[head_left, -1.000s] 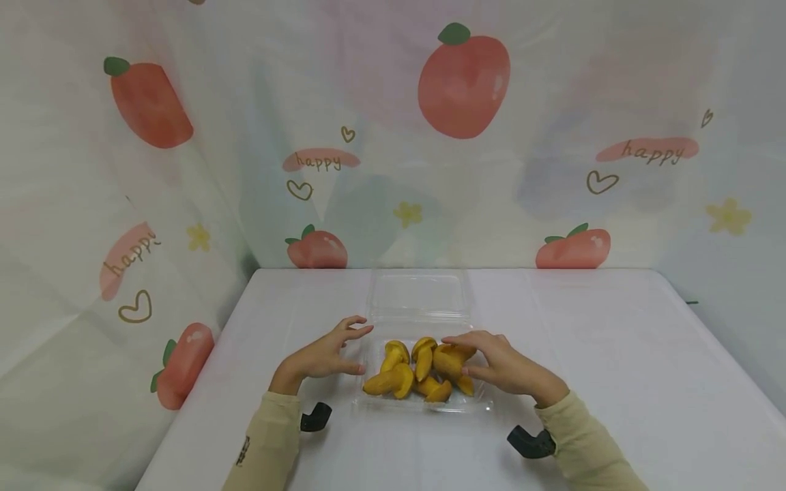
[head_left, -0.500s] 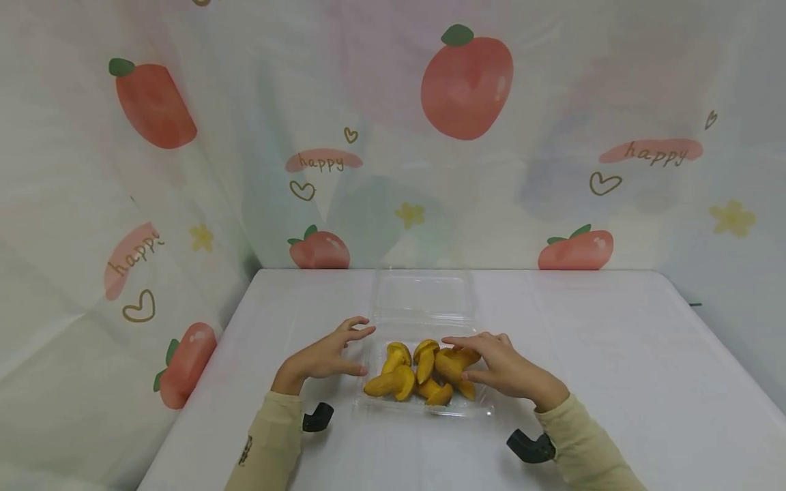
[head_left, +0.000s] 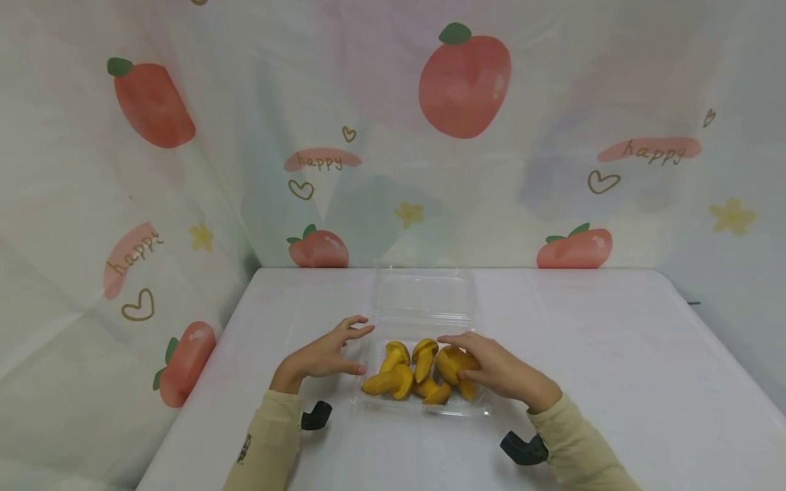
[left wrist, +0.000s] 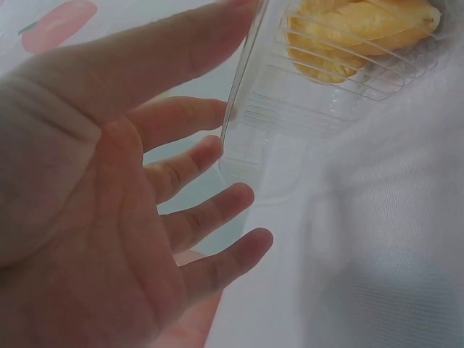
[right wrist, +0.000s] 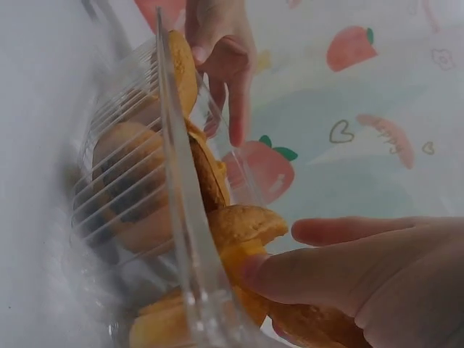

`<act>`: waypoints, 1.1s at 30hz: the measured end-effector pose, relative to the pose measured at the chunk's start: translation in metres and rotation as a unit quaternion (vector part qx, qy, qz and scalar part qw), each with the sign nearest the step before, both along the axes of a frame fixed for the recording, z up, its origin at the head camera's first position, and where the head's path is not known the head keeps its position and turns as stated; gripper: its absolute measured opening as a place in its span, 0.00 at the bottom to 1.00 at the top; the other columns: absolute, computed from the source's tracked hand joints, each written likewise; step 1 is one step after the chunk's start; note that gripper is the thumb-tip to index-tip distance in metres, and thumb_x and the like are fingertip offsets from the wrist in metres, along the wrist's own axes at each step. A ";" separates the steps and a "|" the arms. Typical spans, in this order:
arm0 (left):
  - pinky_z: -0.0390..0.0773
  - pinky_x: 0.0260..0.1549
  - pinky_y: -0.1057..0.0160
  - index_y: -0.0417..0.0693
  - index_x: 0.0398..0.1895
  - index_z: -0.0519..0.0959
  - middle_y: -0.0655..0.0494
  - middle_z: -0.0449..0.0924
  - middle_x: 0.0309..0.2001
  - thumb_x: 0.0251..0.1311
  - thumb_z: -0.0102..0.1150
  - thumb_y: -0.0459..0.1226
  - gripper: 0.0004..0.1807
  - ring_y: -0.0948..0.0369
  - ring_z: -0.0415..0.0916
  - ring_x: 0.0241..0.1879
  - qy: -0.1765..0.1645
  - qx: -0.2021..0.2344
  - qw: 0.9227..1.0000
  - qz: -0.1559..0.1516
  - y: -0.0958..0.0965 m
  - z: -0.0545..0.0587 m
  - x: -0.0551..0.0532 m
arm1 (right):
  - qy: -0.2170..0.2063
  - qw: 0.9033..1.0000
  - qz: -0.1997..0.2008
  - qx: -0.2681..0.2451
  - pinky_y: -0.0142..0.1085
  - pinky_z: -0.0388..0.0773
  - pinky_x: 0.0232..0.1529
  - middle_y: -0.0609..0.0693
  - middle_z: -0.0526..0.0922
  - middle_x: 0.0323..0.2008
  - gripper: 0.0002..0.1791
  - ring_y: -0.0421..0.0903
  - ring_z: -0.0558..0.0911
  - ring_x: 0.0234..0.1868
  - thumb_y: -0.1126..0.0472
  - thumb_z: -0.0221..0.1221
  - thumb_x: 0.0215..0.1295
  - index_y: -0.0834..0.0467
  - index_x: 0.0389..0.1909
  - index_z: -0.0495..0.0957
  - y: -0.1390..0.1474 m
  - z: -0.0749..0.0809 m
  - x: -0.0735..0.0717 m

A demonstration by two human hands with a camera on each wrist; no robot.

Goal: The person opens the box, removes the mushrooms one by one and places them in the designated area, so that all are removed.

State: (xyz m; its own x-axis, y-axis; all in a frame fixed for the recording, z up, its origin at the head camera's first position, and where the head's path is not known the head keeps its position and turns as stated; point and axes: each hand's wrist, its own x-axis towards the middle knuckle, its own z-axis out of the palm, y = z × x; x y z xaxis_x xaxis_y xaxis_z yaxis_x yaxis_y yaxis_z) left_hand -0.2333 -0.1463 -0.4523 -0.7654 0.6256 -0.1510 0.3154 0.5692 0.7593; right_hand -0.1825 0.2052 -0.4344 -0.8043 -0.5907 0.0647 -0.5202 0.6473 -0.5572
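Observation:
Several yellow-brown mushrooms [head_left: 385, 380] lie in a clear plastic clamshell box [head_left: 424, 408], its lid [head_left: 424, 293] folded back behind it. My right hand [head_left: 500, 365] holds a mushroom [head_left: 453, 360] between thumb and fingers over the box's right end. In the right wrist view the thumb [right wrist: 290, 274] presses that mushroom [right wrist: 243, 225]; its far side is hidden by the hand. At the box's left edge is my left hand [head_left: 322, 354], its fingers spread and loosely bent. The left wrist view shows its thumb and fingertips by the clear rim, with nothing in the palm.
A white cloth covers the table [head_left: 583, 327]. Behind and to the left hangs a printed curtain [head_left: 491, 198]. A black curved piece sticks out below each sleeve, the left piece [head_left: 316, 416] and the right piece [head_left: 523, 449].
My right hand has shifted slightly to the left, and the mushroom in it has turned and moved a little. My left hand stays nearly still beside the box.

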 end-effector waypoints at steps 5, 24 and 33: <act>0.60 0.71 0.33 0.43 0.79 0.59 0.42 0.45 0.81 0.61 0.70 0.38 0.45 0.40 0.54 0.77 -0.002 -0.001 1.000 0.003 -0.002 0.000 0.000 | 0.005 0.999 0.015 -0.033 0.54 0.78 0.61 0.56 0.80 0.63 0.32 0.57 0.80 0.62 0.70 0.62 0.67 0.58 0.71 0.69 -0.003 0.000 0.001; 0.55 0.73 0.33 0.41 0.78 0.60 0.41 0.48 0.80 0.60 0.71 0.39 0.45 0.39 0.49 0.78 0.024 -0.007 1.000 -0.006 0.001 0.004 0.001 | 0.024 0.972 -0.034 -0.230 0.21 0.73 0.56 0.62 0.72 0.67 0.37 0.34 0.76 0.57 0.81 0.46 0.66 0.59 0.76 0.62 0.015 0.004 -0.009; 0.56 0.72 0.30 0.41 0.76 0.62 0.40 0.50 0.79 0.58 0.73 0.40 0.44 0.37 0.50 0.77 0.035 -0.031 0.999 0.008 0.003 0.006 0.005 | -0.005 0.958 -0.092 -0.273 0.27 0.84 0.38 0.70 0.66 0.65 0.38 0.34 0.84 0.39 0.70 0.60 0.70 0.61 0.77 0.56 0.036 0.005 -0.017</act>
State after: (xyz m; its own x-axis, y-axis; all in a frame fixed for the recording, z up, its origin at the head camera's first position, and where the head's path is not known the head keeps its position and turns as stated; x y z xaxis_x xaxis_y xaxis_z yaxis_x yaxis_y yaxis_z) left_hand -0.2279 -0.1432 -0.4462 -0.7852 0.6045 -0.1344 0.3577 0.6199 0.6984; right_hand -0.2000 0.2410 -0.4297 -0.8937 -0.3197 0.3149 -0.4182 0.3388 -0.8428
